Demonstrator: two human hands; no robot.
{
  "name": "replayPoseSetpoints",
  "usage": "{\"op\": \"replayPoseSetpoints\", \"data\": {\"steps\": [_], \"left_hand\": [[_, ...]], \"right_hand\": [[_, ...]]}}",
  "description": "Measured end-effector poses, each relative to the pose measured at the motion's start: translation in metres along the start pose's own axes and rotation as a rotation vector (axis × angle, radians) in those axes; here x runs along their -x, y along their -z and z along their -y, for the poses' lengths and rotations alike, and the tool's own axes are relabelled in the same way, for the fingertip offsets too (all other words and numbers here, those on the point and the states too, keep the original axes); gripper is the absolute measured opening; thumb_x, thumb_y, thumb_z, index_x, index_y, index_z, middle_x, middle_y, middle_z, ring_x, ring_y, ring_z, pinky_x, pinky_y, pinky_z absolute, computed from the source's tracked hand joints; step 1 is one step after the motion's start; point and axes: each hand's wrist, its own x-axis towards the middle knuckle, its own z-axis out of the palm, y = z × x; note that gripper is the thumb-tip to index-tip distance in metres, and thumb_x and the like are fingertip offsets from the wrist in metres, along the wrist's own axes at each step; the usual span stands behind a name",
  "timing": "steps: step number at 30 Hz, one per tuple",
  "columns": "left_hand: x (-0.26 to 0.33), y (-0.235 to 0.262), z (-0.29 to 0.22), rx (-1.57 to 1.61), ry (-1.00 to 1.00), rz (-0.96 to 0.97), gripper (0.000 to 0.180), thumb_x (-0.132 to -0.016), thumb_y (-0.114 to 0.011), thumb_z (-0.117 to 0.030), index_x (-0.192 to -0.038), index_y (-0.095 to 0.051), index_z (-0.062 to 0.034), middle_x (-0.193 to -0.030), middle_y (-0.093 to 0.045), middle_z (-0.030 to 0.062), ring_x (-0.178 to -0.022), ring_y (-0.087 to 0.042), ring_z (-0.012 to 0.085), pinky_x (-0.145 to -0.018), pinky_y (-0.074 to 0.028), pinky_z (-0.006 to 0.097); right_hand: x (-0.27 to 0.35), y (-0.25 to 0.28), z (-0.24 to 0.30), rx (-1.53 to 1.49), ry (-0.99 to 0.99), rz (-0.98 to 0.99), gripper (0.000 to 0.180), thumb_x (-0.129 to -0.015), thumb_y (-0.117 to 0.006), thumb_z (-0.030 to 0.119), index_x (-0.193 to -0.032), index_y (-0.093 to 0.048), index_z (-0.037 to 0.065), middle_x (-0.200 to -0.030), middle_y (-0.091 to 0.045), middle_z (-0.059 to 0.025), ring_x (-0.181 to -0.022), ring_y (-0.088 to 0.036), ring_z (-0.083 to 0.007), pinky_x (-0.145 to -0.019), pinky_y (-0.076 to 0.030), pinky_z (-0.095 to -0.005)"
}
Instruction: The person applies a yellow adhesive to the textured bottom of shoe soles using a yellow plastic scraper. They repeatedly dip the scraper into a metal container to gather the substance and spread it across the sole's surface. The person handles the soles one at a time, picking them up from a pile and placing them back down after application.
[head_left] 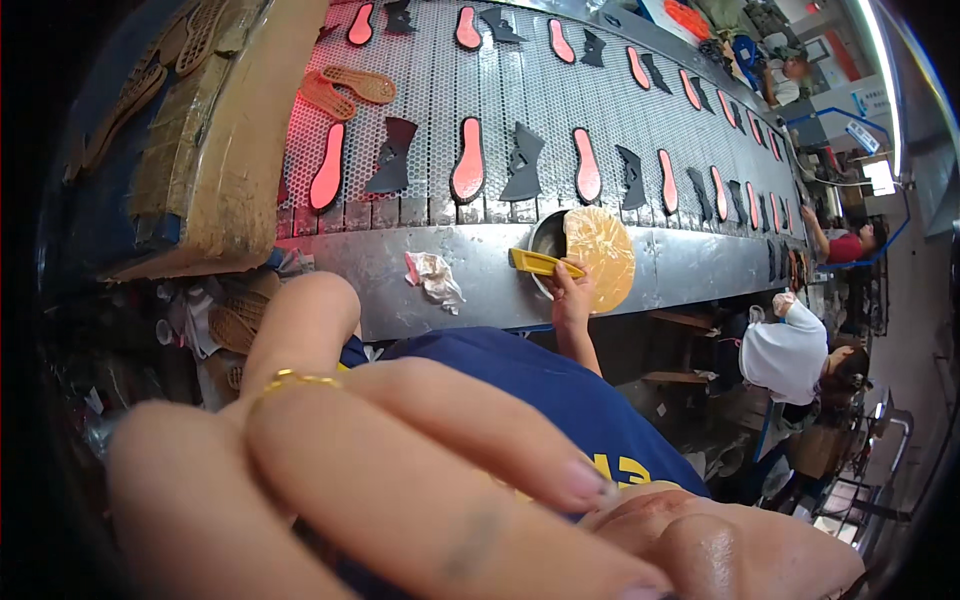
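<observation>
My left hand (400,470) is raised very close to the camera, large and blurred, its fingers stretched out with a gold ring on one. Nothing shows in it, though its lower part runs out of the picture. Beyond it, my right hand (572,290) grips a yellow-handled brush (535,263) above a round metal pot (545,240); the bristles cannot be made out. A yellowish, wrinkled cover (605,255) lies over the right part of the pot. The pot stands on the metal ledge (480,270) along the conveyor. Crumpled tissue (437,280) lies to its left.
The mesh conveyor (430,100) carries rows of pink-topped soles (467,160) and black shoe pieces (524,163). Two tan soles (358,84) overlap at its left. A taped cardboard box (215,150) borders the left. Co-workers (785,350) are along the right side.
</observation>
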Motion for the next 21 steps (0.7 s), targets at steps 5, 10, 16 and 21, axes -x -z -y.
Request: {"op": "replayPoseSetpoints", "data": {"steps": [5,10,16,21], "left_hand": [[0.000,0.015,0.011,-0.004,-0.175,0.032,0.018,-0.090,-0.049,-0.011,-0.106,-0.054,-0.0182,-0.102,-0.055,-0.0009,-0.113,-0.046,0.0296,-0.092,-0.035,0.046],[-0.015,0.029,0.062,-0.192,-1.026,0.236,0.052,-0.094,-0.052,-0.037,-0.144,-0.036,-0.0350,-0.139,-0.043,-0.0075,-0.130,-0.032,0.0134,-0.100,-0.030,0.048],[-0.045,-0.010,0.101,-0.085,-1.208,-0.170,0.030,-0.086,-0.071,-0.027,-0.115,-0.062,-0.0285,-0.093,-0.052,-0.0090,-0.086,-0.047,0.0118,-0.076,-0.039,0.031],[-0.050,-0.001,0.115,-0.234,-0.946,-0.052,0.038,-0.092,-0.063,-0.017,-0.127,-0.050,-0.0204,-0.111,-0.061,0.0070,-0.098,-0.060,0.0301,-0.077,-0.052,0.041]], "right_hand": [[0.003,0.008,0.000,0.082,0.030,-0.031,0.020,-0.090,-0.063,0.006,-0.107,-0.052,0.008,-0.092,-0.057,-0.0042,-0.074,-0.059,-0.0123,-0.065,-0.056,-0.0283],[0.000,0.002,0.011,0.068,0.023,-0.047,0.020,-0.089,-0.065,0.007,-0.105,-0.052,0.009,-0.084,-0.055,-0.0015,-0.069,-0.057,-0.0101,-0.059,-0.050,-0.0222],[-0.006,0.002,0.018,0.054,0.021,-0.063,0.023,-0.088,-0.067,0.008,-0.105,-0.052,0.008,-0.083,-0.058,-0.0034,-0.065,-0.056,-0.0090,-0.053,-0.044,-0.0204],[-0.006,0.005,0.015,0.060,-0.042,0.051,0.023,-0.091,-0.063,0.008,-0.109,-0.049,0.005,-0.093,-0.061,-0.0102,-0.083,-0.067,-0.0201,-0.073,-0.058,-0.0317]]}}
